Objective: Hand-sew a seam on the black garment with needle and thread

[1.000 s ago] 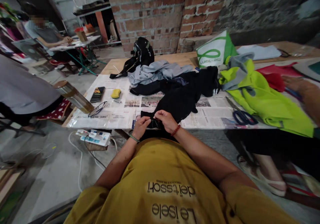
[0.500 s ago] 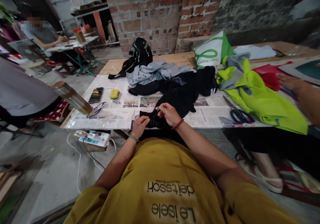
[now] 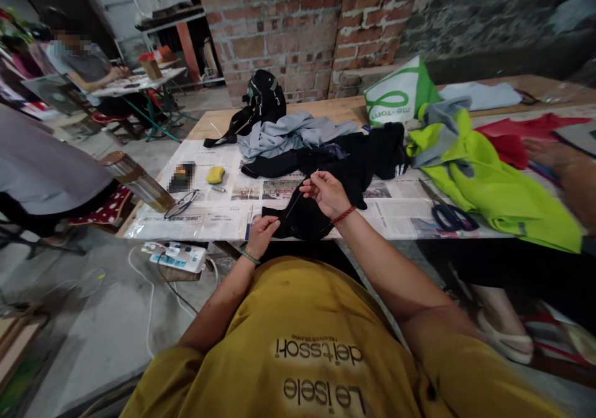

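Note:
A black garment lies across the newspaper at the table's front edge. Its near end is pinched between the thumb and fingers of my left hand. Above the cloth, my right hand is closed in a pinch on a thin sewing needle, seen only as a faint sliver at the fingertips. A fine pale thread stretches taut from there down to the cloth beside my left hand.
Scissors and a yellow-green garment lie to the right, near another person's arm. On the left are a flask, glasses and a yellow sponge-like piece. A power strip hangs below the table edge.
My right hand has risen away from the cloth, up and slightly right, drawing the thread out longer. My left hand keeps its pinch in nearly the same place.

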`<state>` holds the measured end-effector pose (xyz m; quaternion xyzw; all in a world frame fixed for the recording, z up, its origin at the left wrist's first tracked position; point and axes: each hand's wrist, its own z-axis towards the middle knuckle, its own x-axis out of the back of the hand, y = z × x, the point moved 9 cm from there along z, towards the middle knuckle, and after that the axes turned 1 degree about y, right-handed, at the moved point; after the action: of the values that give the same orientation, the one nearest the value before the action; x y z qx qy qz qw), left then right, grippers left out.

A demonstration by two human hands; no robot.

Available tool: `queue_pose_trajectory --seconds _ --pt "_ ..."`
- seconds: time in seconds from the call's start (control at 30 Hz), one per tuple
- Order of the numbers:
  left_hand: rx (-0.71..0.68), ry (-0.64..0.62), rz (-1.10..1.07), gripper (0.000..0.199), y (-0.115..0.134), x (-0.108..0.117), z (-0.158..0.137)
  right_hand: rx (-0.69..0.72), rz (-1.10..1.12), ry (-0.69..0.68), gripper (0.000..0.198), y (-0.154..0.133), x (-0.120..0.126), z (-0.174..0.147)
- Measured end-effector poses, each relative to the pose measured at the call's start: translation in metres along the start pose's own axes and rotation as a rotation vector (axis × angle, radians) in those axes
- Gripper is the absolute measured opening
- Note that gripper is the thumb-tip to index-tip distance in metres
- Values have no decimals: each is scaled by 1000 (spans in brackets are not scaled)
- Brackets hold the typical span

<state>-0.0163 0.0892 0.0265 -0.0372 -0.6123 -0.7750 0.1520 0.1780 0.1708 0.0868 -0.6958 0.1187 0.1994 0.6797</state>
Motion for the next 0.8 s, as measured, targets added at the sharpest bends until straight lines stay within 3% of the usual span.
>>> queue_pose_trajectory --seconds 0.2,0.43,0.8 --pt "-13 11 -2 17 0 2 0 -27 -73 -4 26 17 5 -2" --pt "10 28 -41 18 -3 3 0 -72 -169 49 31 63 36 -13" --pt "94 113 -229 27 -21 5 2 20 -322 -1 20 66 30 -18"
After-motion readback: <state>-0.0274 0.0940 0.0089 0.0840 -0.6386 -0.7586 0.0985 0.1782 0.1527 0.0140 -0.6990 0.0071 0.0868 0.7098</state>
